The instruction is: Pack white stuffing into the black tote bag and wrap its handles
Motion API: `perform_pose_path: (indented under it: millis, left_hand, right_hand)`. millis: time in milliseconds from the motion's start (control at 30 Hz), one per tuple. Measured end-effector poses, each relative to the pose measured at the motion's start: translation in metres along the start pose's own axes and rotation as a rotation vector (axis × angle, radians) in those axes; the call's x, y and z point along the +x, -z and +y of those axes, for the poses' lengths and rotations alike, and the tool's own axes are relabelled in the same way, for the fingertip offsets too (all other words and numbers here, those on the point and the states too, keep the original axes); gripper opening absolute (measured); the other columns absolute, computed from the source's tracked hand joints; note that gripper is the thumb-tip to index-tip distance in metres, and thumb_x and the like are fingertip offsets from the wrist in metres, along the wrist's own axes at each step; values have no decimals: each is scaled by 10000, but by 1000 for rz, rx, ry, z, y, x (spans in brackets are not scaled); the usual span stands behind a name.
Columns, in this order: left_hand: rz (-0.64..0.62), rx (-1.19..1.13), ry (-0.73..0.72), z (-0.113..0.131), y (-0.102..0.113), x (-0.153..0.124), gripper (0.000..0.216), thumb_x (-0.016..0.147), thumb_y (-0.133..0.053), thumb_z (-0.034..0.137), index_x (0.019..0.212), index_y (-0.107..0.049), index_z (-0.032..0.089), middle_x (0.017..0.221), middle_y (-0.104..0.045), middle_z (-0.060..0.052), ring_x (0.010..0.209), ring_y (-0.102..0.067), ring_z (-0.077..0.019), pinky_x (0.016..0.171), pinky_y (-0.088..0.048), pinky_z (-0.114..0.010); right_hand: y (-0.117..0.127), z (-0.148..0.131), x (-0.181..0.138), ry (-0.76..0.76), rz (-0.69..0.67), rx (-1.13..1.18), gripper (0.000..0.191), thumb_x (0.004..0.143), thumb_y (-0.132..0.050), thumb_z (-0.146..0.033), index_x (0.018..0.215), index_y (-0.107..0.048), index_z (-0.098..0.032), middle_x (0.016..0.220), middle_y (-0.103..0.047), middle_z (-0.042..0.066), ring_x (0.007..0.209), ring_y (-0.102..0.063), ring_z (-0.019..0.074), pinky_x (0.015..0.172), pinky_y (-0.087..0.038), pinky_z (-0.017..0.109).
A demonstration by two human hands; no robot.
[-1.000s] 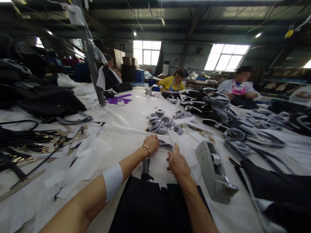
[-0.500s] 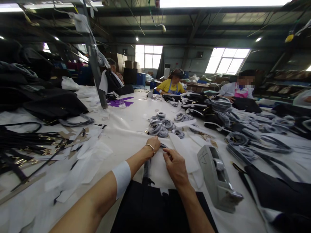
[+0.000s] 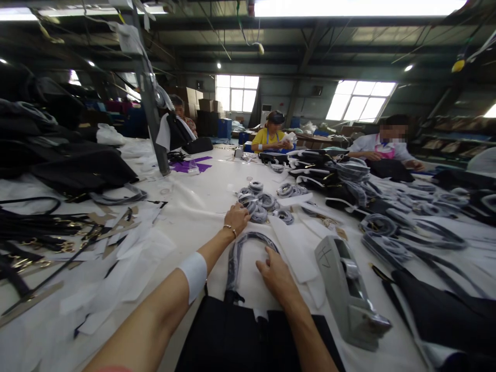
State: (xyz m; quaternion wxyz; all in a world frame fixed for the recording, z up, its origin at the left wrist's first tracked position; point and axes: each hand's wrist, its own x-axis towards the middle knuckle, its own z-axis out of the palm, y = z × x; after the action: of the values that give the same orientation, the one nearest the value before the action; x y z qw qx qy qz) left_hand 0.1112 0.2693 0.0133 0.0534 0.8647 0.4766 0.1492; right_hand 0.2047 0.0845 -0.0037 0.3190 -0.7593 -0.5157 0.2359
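A black bag [image 3: 220,336] lies in front of me, its arched handle [image 3: 233,261] wrapped in clear plastic and standing out beyond the bag. My left hand [image 3: 237,219], with a bracelet at the wrist, reaches past the handle to the near left edge of a pile of coiled, plastic-wrapped straps [image 3: 259,213]. Its fingers are stretched toward the coils; whether they touch one is unclear. Beside the right side of the handle, my right hand [image 3: 276,271] is open, index finger and thumb apart, holding nothing. My right forearm crosses over the bag.
A grey tape dispenser [image 3: 341,289] stands right of my right arm, beside white paper strips [image 3: 292,248]. Black straps with gold clasps [image 3: 46,232] and paper scraps cover the left. Black bags [image 3: 321,170] are heaped at right. A metal post [image 3: 153,113] rises at left; co-workers sit across.
My left hand has left the handle and moved up and left to the coils. My right hand has come slightly down, and the handle's arch now shows between them.
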Motion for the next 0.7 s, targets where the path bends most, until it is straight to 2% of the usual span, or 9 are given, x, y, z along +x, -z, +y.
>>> perform_pose_path:
  millis: [67,167,233,400,500,567,633,700]
  left_hand:
    - [24,-10,-19,1,1,7,192,883,-515,278,974,-680,239,1330,-510,-60,1251,-433,-246,999,-392,-374]
    - [-22,-35,-57,6,4,16,168,826,-560,173,901,-684,257,1126,-630,-24,1123,-540,-203,991,-397,-348]
    - [-39,-53,-62,10,11,18,181,824,-552,166,922,-676,254,1022,-660,-22,1027,-593,-193,971,-413,-343]
    - [-47,-124,-36,28,50,3,371,822,-593,398,1160,-588,244,969,-682,-47,933,-642,-218,826,-495,-307]
    - [-208,-357,-54,40,73,-14,468,878,-484,500,1257,-513,227,831,-690,-25,718,-673,-175,647,-521,-255]
    - [-291,-538,-66,44,82,-23,450,932,-368,465,1290,-471,214,784,-685,-17,587,-656,-141,546,-502,-228]
    - [-279,-522,-85,43,84,-29,382,936,-356,398,1204,-538,195,769,-684,-19,553,-645,-125,543,-496,-221]
    - [-257,-343,-126,39,80,-33,281,896,-429,312,1038,-633,181,765,-689,-26,616,-661,-138,617,-510,-239]
  right_hand:
    - [2,-2,-1,-1,-13,-6,607,820,-527,-258,1366,-433,-9,1369,-490,209,1169,-557,277,1010,-404,373]
    - [7,-4,-1,-25,-42,25,579,822,-534,-268,1348,-464,-36,1335,-533,187,1094,-607,243,992,-418,343]
    - [10,-6,-2,-37,-47,67,545,827,-527,-274,1324,-495,-54,1293,-573,169,1040,-634,220,955,-441,315]
    - [14,-8,1,-46,40,132,440,836,-493,-285,1228,-581,-106,1141,-667,124,986,-656,203,884,-468,275]
    - [17,-7,3,-59,139,169,401,846,-432,-256,1195,-599,-153,1103,-684,87,990,-651,198,871,-473,274]
    - [20,-7,2,-71,209,157,413,846,-403,-234,1206,-588,-154,1144,-666,90,1038,-630,206,914,-455,290]
    - [23,-8,0,-61,282,95,444,838,-385,-200,1235,-565,-117,1226,-620,120,1126,-582,215,986,-408,297]
    - [25,-9,-3,-39,314,31,451,832,-367,-167,1230,-567,-94,1258,-596,135,1177,-545,217,1023,-371,290]
